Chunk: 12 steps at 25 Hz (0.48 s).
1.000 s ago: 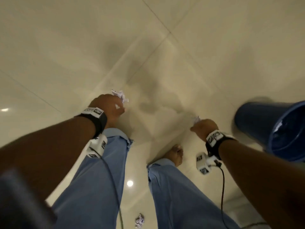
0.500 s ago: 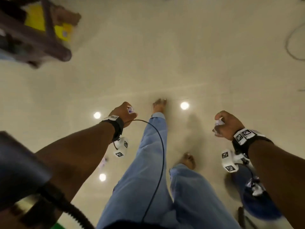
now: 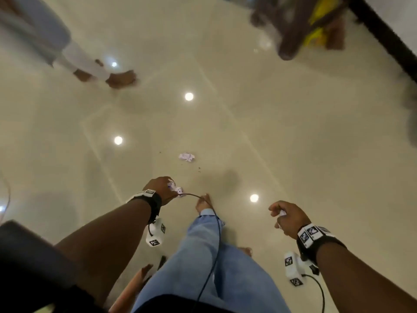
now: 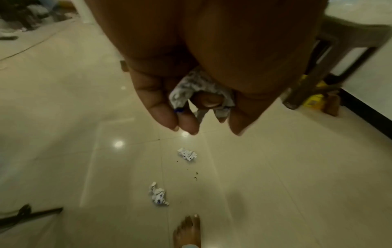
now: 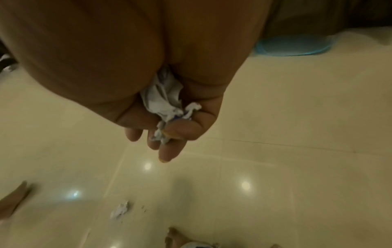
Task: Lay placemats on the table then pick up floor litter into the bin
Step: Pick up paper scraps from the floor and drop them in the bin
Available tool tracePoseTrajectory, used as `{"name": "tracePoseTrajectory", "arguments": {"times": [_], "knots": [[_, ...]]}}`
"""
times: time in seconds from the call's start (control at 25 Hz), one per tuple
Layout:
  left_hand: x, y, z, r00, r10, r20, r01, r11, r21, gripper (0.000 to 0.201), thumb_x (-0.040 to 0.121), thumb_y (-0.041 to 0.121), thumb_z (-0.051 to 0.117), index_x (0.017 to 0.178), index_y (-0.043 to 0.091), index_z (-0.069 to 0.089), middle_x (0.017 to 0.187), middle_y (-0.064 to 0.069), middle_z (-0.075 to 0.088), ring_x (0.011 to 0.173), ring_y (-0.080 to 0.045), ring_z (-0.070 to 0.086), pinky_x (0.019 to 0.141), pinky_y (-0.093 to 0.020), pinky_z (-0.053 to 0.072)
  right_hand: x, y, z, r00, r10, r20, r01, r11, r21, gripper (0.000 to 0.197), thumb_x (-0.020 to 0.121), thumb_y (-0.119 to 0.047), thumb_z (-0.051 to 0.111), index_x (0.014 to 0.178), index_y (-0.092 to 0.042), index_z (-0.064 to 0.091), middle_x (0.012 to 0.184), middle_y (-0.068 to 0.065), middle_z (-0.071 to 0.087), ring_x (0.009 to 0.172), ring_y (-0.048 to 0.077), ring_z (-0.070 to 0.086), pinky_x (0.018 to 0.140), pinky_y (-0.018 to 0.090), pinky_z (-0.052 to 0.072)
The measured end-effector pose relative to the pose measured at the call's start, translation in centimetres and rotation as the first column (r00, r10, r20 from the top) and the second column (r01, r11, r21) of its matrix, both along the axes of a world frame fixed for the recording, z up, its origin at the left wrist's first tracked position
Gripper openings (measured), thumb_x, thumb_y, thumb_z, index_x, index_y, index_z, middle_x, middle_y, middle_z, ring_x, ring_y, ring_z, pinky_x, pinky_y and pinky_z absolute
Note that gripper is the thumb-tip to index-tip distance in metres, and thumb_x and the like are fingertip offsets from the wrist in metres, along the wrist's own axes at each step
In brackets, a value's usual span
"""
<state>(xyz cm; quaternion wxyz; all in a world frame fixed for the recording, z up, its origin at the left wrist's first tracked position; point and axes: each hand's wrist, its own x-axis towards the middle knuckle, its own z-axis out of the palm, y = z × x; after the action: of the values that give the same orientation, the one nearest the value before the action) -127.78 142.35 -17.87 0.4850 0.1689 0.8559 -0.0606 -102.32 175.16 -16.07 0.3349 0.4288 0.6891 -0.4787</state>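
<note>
Two hands each grip crumpled white paper with blue print: the left hand [image 3: 161,188] curls its fingers around one wad [image 4: 197,87], the right hand [image 3: 290,219] around another [image 5: 165,102]. No writing is legible. At 12 o'clock from the left hand, a loose crumpled paper ball [image 3: 186,157] lies on the glossy cream tiled floor [image 3: 293,132], which mirrors round ceiling lights.

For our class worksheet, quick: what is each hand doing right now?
Left hand: closed, holding crumpled paper.
Right hand: closed, holding another paper wad.
</note>
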Motion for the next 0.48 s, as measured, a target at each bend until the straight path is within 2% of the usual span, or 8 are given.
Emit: {"name": "tracePoseTrajectory", "arguments": {"times": [0.04,0.08,0.16,0.2,0.28,0.4,0.48], "knots": [[-0.7,-2.4,-0.7,0.997,0.071,0.01,-0.071,0.997,0.007,0.047,0.084,0.062,0.061,0.102,0.019,0.069,0.116,-0.003,0.069,0.105,-0.029,0.064,0.086,-0.031,0.05,-3.3,-1.4,-0.9,0.996,0.091,0.014,-0.092,0.996,0.004,0.039,0.088,0.012,0.038,0.099,-0.012,0.066,0.098,0.006,0.065,0.073,0.028,0.067,0.041,0.016,0.042],[-1.0,-4.2,-1.3,0.986,0.162,0.034,-0.162,0.987,0.0,0.056,0.077,0.074,0.061,0.095,0.022,0.067,0.111,-0.003,0.069,0.102,-0.028,0.064,0.083,-0.031,0.05,-6.0,-2.7,-1.5,0.988,0.153,0.034,-0.154,0.988,0.01,0.036,0.088,0.009,0.04,0.098,-0.014,0.066,0.097,0.006,0.066,0.072,0.028,0.068,0.045,0.019,0.046],[-1.3,-8.0,-2.4,0.929,0.366,0.045,-0.367,0.93,0.008,0.072,0.063,0.093,0.049,0.076,0.022,0.06,0.094,0.001,0.068,0.087,-0.023,0.063,0.073,-0.032,0.047,-11.8,-5.7,-2.4,0.957,0.283,0.07,-0.285,0.958,0.031,0.026,0.087,0.0,0.05,0.095,-0.018,0.066,0.089,0.005,0.068,0.069,0.028,0.071,0.06,0.031,0.057],[-1.3,-10.0,-3.0,0.88,0.473,0.042,-0.474,0.881,0.0,0.078,0.061,0.097,0.041,0.071,0.021,0.058,0.085,0.002,0.066,0.079,-0.021,0.062,0.069,-0.032,0.046,-14.7,-7.4,-3.1,0.927,0.364,0.087,-0.368,0.93,0.029,0.021,0.085,-0.005,0.055,0.095,-0.019,0.066,0.084,0.004,0.068,0.069,0.029,0.071,0.066,0.035,0.058],[-0.9,-12.6,-4.6,0.778,0.627,0.047,-0.628,0.778,0.01,0.078,0.07,0.094,0.034,0.067,0.02,0.058,0.073,0.001,0.064,0.07,-0.018,0.06,0.063,-0.033,0.043,-19.1,-10.5,-4.7,0.853,0.515,0.082,-0.517,0.856,0.01,0.014,0.083,-0.012,0.061,0.09,-0.023,0.066,0.077,0.001,0.068,0.07,0.03,0.071,0.072,0.036,0.057],[1.0,-15.7,-8.9,0.659,0.749,0.066,-0.749,0.662,-0.034,0.066,0.083,0.081,0.04,0.068,0.02,0.058,0.074,0.002,0.061,0.075,-0.02,0.059,0.066,-0.033,0.042,-24.3,-14.3,-9.4,0.714,0.698,0.056,-0.699,0.715,-0.018,0.011,0.081,-0.019,0.063,0.086,-0.029,0.064,0.086,0.0,0.067,0.075,0.029,0.068,0.077,0.04,0.057],[2.9,-16.8,-13.2,0.608,0.789,0.082,-0.785,0.614,-0.08,0.058,0.088,0.072,0.047,0.069,0.019,0.059,0.078,0.003,0.06,0.079,-0.021,0.058,0.07,-0.031,0.042,-26.8,-15.6,-14.0,0.616,0.781,0.102,-0.784,0.621,-0.02,0.014,0.084,-0.018,0.062,0.091,-0.029,0.065,0.096,-0.001,0.066,0.085,0.024,0.065,0.078,0.031,0.052]]}}
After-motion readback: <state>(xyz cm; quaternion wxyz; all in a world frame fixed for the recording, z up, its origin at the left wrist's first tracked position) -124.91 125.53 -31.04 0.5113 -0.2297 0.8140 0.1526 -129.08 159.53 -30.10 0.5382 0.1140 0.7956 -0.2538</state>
